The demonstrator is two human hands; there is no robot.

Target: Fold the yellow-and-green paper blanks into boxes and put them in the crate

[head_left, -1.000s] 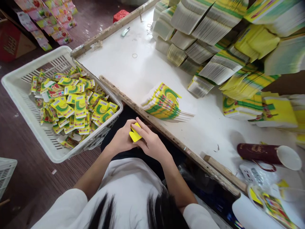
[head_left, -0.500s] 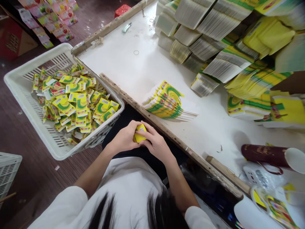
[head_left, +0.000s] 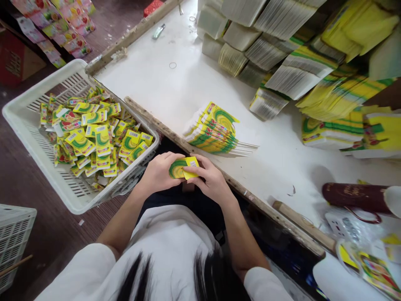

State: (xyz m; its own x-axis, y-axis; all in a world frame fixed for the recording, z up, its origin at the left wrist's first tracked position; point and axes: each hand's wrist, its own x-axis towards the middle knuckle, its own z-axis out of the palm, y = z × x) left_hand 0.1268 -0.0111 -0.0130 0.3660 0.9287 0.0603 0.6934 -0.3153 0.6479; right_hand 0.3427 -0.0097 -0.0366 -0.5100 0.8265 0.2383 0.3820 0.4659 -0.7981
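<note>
The left hand [head_left: 162, 172] and right hand [head_left: 210, 179] both grasp a small yellow-and-green packet [head_left: 184, 168], held between them over the lap, the left hand at its green-patterned end and the right at its barcoded end; just beyond, a fanned pile of cards [head_left: 216, 128] lies on the white table [head_left: 147, 77], beside it a white basket [head_left: 72, 205] holds many similar packets [head_left: 102, 140], and farther off stand stacked bundles [head_left: 286, 79]

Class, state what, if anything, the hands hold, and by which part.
A small yellow-green printed packet: left hand on one end, right hand on the barcoded end.
</note>
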